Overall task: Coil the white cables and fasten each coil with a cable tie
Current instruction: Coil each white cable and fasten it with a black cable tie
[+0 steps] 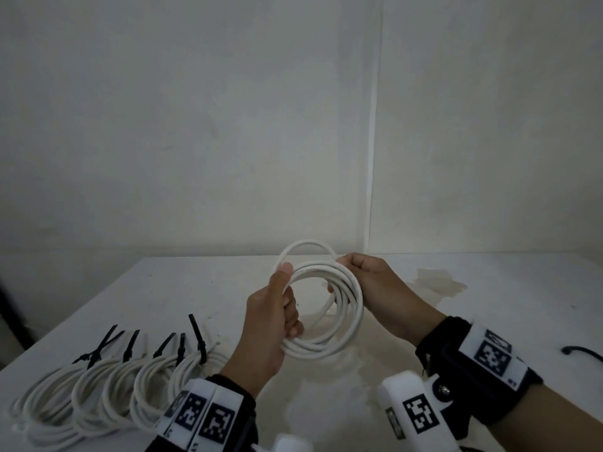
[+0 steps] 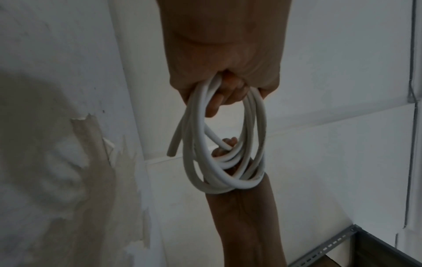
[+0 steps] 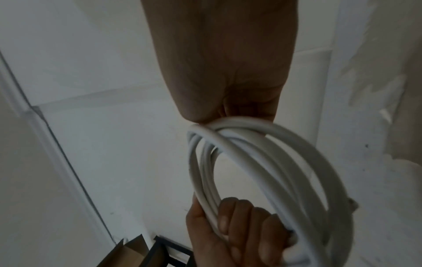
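Note:
A white cable coil (image 1: 354, 308) of several loops hangs in the air above the white table (image 1: 195, 288), held between both hands. My left hand (image 1: 277, 318) grips its left side, thumb on the top loop, fingers curled through the ring. My right hand (image 1: 375, 285) grips the right side, fingers wrapped through from behind. The left wrist view shows the coil (image 2: 255, 126) edge-on with a loose cut end (image 2: 172, 151) sticking out. In the right wrist view the loops (image 3: 262, 153) run from my right palm down to my left fingers (image 3: 228, 222).
Several finished white coils (image 1: 98, 396), each bound with a black cable tie (image 1: 197, 337), lie in a row at the table's front left. A black cable end (image 1: 580, 352) lies at the right edge. The wall (image 1: 228, 125) stands behind the table; a stained patch (image 1: 437, 282) marks the tabletop.

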A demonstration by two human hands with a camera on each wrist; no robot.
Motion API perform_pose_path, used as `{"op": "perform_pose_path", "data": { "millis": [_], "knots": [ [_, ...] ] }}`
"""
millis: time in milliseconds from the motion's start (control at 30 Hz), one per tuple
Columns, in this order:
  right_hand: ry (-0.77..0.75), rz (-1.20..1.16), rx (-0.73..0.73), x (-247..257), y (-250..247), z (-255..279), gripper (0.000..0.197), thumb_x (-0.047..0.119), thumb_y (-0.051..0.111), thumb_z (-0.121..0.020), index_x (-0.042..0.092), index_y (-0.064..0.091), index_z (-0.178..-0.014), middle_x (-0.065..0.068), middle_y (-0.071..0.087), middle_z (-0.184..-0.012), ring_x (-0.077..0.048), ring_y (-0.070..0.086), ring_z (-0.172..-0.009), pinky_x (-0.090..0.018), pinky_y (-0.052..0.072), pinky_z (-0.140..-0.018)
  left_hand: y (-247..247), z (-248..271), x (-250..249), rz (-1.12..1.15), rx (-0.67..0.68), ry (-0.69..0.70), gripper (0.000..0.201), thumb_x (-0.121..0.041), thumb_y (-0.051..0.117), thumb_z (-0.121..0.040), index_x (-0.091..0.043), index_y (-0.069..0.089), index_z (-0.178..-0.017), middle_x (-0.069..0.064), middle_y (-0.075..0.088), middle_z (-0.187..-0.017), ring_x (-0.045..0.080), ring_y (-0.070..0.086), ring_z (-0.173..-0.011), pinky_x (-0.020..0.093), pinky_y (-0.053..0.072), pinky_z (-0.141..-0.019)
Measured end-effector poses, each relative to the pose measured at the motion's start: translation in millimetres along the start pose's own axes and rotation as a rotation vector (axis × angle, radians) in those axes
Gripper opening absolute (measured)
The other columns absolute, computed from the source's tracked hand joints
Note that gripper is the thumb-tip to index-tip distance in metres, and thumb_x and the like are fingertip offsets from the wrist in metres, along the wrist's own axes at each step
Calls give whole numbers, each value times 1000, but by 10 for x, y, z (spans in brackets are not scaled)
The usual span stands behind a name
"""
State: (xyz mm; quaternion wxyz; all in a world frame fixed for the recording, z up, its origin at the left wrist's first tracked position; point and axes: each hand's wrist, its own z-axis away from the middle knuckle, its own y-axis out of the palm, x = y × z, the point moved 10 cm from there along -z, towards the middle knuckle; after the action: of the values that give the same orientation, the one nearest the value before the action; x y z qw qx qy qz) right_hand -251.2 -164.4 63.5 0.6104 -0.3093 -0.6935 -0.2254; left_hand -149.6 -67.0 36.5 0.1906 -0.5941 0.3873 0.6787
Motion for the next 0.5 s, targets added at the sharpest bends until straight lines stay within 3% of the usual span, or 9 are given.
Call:
{"op": "perform_pose_path", "data": {
  "millis": [67, 233, 300, 367, 433, 500],
  "knots": [
    [13, -13, 13, -16, 11, 2, 24, 11, 48, -94, 6, 58, -73, -2, 56, -60, -10, 50, -52, -18, 43, -54, 43, 5, 17, -26, 21, 4, 46, -33, 50, -90, -17, 28, -53, -5, 19, -41, 9, 18, -34, 18, 24, -35],
    [73, -72, 205, -25, 147, 45, 27, 12, 44, -93, -9, 59, -88, -10, 55, -63, -21, 51, -56, -33, 44, -67, 52, -2, -27, -73, -3, 31, 47, -32, 53, -89, -16, 29, -51, -5, 22, -40, 10, 20, -34, 19, 25, -35],
    [134, -131, 268, -44, 231, 96, 43, 33, 38, -96, -4, 61, -99, -11, 57, -61, -26, 56, -61, -34, 48, -69, 28, -17, -57, -56, -34, 43, 47, -32, 53, -89, -16, 29, -52, -5, 22, -39, 10, 20, -33, 19, 25, -34],
    [173, -172, 362, -61, 342, 163, 68, 61, 32, -86, 3, 59, -109, -10, 58, -60, -30, 58, -67, -37, 50, -73, 12, -37, -90, -30, -57, 57, 47, -32, 53, -90, -17, 30, -52, -6, 23, -38, 9, 21, -33, 18, 25, -34],
    [157, -105, 412, -62, 387, 203, 87, 74, 48, -70, 1, 53, -116, -8, 60, -61, -30, 61, -73, -35, 52, -78, 0, -41, -106, -6, -75, 70, 47, -31, 53, -90, -17, 30, -51, -7, 23, -37, 8, 21, -33, 17, 25, -34],
    [89, 59, 398, -40, 366, 203, 74, 51, 73, -69, 8, 48, -123, -6, 66, -68, -25, 66, -78, -29, 51, -82, -14, -36, -105, 5, -93, 81, 49, -30, 53, -90, -18, 29, -50, -8, 23, -37, 8, 21, -33, 17, 24, -35]
  ]
}}
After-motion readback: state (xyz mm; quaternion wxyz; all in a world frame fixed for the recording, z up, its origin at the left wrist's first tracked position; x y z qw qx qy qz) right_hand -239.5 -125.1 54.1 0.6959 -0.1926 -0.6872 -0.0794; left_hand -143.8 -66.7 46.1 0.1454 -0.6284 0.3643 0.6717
